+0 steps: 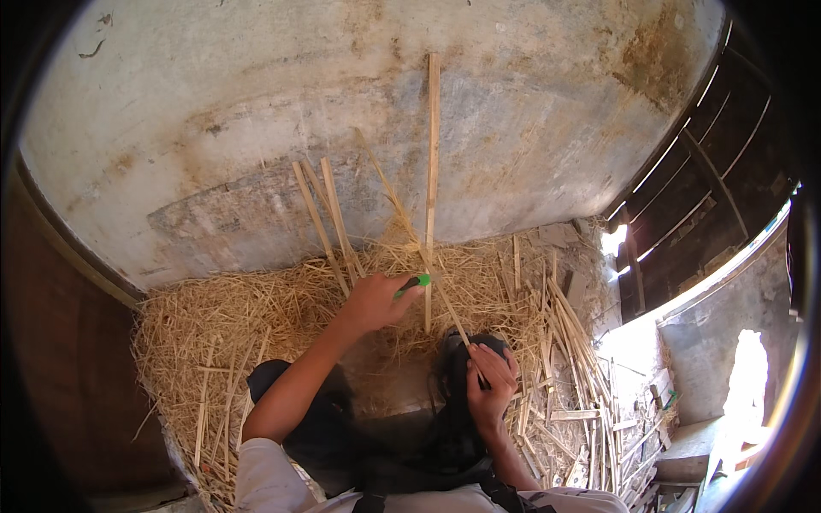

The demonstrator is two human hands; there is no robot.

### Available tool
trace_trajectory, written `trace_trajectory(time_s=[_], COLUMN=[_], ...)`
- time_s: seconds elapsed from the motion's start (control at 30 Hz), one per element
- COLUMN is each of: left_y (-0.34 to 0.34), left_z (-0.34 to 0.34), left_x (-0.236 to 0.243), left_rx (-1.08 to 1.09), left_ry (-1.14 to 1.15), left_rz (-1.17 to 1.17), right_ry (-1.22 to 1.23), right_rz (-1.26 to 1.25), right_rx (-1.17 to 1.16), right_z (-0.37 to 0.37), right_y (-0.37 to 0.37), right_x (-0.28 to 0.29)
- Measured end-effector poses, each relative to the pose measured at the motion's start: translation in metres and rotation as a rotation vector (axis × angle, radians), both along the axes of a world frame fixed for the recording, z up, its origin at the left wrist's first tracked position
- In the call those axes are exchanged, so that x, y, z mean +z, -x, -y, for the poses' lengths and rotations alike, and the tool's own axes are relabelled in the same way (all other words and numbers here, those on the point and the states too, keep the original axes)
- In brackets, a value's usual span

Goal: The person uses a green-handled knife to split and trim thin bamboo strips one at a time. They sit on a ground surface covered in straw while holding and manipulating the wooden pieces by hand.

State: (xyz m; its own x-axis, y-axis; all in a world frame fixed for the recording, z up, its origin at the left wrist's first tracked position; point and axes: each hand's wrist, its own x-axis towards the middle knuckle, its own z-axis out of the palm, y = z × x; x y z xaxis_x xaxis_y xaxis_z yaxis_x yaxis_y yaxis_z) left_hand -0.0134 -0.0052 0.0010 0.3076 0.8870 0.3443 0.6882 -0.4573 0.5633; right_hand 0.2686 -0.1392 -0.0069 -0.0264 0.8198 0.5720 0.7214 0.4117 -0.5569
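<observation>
My left hand [376, 301] is closed round a tool with a green and black handle [422, 280]; its working end is blurred and lies against or close beside a thin wooden strip [450, 309]. That strip slants up and left from my right knee, and its far part runs into a bundle of pale shavings [398, 224]. Over the knee, my right hand [492, 380] grips the near end of the strip, fingers wrapped round it. A long straight slat [432, 154] stands upright against the wall, just beyond the tool.
Several slats [335, 205] lean on the stained wall [282, 103] to the left. Shavings [205, 316] cover the floor around my legs. A pile of cut strips [586, 376] lies to my right, near a bright opening. A dark brown surface [68, 359] stands at far left.
</observation>
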Motion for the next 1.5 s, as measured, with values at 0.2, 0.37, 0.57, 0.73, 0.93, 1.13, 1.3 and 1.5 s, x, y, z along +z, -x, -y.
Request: trace_trajectory(time_s=[0.2, 0.37, 0.57, 0.73, 0.93, 1.13, 1.3, 1.5], left_y=[0.022, 0.005, 0.009, 0.018, -0.002, 0.023, -0.007, 0.02], left_z=[-0.023, -0.007, -0.015, -0.02, 0.001, -0.021, 0.004, -0.019], left_x=[0.002, 0.005, -0.012, 0.003, -0.01, 0.002, 0.0, 0.006], left_rx=[0.148, 0.042, 0.163, 0.099, -0.026, 0.149, -0.004, 0.145], left_ry=[-0.065, 0.1, -0.207, 0.062, -0.02, 0.032, 0.035, -0.018], left_rz=[-0.059, -0.057, -0.166, 0.028, -0.004, -0.018, -0.025, -0.086], right_ry=[0.001, -0.001, 0.004, 0.006, 0.005, 0.023, 0.014, 0.012], right_rz=[-0.003, 0.004, -0.003, -0.015, -0.01, -0.021, -0.023, -0.019], right_rx=[0.0, -0.012, -0.012, -0.002, -0.003, 0.009, -0.005, 0.0], right_z=[-0.001, -0.001, 0.0, -0.002, -0.001, -0.001, -0.001, -0.001], right_y=[0.002, 0.0, 0.003, 0.002, 0.002, 0.003, 0.0, 0.001], right_x=[-0.001, -0.001, -0.001, 0.002, 0.003, 0.0, 0.001, -0.001])
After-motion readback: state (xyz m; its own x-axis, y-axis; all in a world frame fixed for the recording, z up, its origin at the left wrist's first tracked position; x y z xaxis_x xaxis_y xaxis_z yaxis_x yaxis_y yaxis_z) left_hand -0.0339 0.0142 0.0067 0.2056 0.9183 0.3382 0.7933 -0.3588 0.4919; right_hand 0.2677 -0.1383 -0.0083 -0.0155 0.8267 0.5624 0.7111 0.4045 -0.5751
